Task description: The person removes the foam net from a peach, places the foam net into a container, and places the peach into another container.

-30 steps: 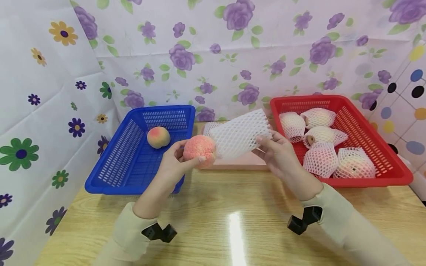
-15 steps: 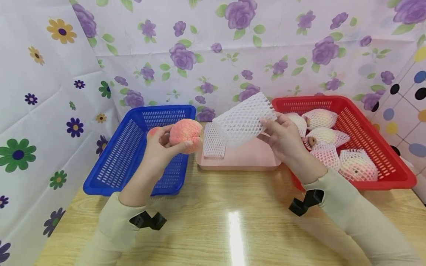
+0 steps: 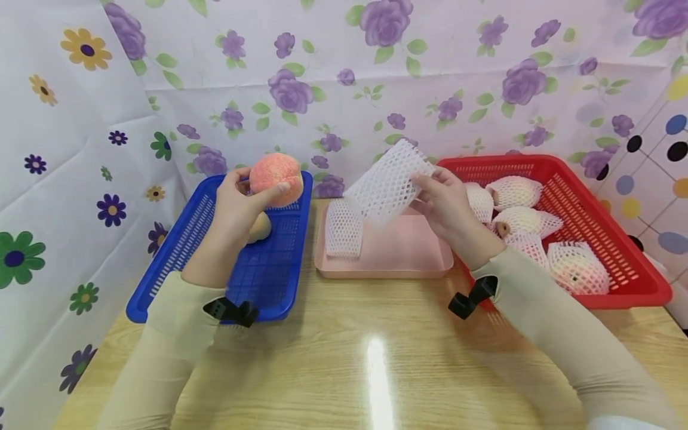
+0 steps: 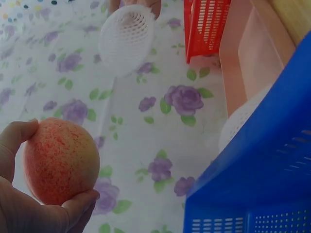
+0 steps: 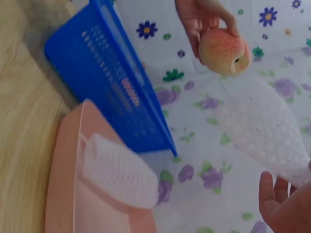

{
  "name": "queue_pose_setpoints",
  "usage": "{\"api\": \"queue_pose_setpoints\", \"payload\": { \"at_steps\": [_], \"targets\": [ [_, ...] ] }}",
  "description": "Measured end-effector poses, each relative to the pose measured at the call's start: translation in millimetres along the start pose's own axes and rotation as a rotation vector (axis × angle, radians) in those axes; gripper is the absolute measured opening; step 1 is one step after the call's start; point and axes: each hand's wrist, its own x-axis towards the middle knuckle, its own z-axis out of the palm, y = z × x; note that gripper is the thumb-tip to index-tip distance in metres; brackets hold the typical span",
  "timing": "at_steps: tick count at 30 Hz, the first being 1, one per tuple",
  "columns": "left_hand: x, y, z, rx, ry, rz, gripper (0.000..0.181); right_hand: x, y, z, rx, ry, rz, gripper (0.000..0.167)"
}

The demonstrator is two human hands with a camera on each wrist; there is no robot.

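We find the fingers of the left hand (image 3: pixel 234 206) clamped round a peach (image 3: pixel 274 179), the blue basket (image 3: pixel 279 263) below them. The right hand's (image 3: pixel 447 200) fingers pinch a white foam net (image 3: pixel 384 185), the red basket (image 3: pixel 642 283) to their right.

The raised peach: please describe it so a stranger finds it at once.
Find the blue basket on the head view's left. Seen against its far rim, the left grip holds a pinkish peach. It is bare, unlike the netted fruits in the red basket, and raised, unlike the yellowish peach in the blue one.
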Motion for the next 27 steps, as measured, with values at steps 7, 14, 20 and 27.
{"api": "queue_pose_setpoints", "payload": {
  "at_steps": [7,14,20,27],
  "targets": [
    [28.1,-7.9,-1.1,-0.087,0.001,-0.081,0.078,22.9,8,-9,-0.109,0.088,0.044,0.026],
    [51.5,-28.6,-2.2,0.070,-0.025,-0.092,0.084,47.8,21,-22,-0.265,0.189,0.077,0.042],
    [66.7,-49.2,1.9,0.208,-0.034,-0.065,0.084,62.9,26,-29,-0.407,0.175,0.108,0.049],
    [82.4,-71.7,6.3,0.358,-0.053,0.088,0.080,76.3,29,-32,-0.537,0.157,0.164,0.054]
  ]
}}
